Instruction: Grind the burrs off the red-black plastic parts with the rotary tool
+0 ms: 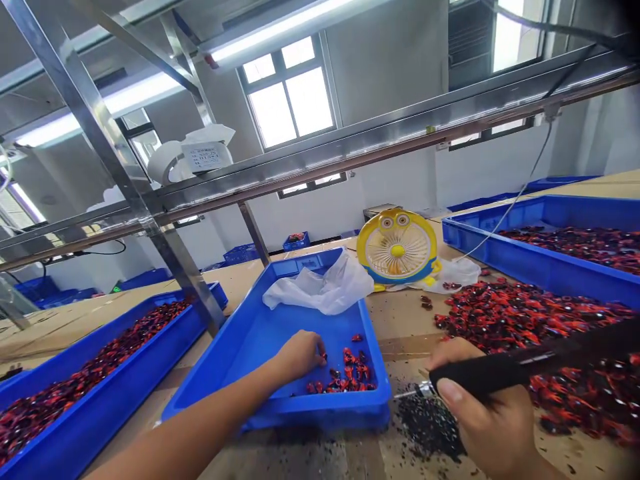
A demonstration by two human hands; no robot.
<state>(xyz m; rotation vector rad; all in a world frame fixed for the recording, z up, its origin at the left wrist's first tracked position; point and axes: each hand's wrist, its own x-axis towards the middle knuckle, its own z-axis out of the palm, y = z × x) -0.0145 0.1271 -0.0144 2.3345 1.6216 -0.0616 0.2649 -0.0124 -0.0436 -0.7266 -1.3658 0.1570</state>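
Note:
My left hand (301,355) is inside the blue tray (240,353), its fingers curled around a small dark piece beside several red and black parts (350,373) in the tray's near right corner. My right hand (493,420) grips a black-handled tool (480,377) with a metal tip that points left. The tip is above a heap of small black bits (430,423) on the table, just right of the tray. A large pile of red and black parts (525,320) lies beyond and right of my right hand.
A yellow fan (397,250) stands behind the pile. A clear plastic bag (325,287) hangs over the tray's far end. More blue trays of parts are at the left (115,380) and far right (480,243). A metal post (185,267) rises beside the left tray.

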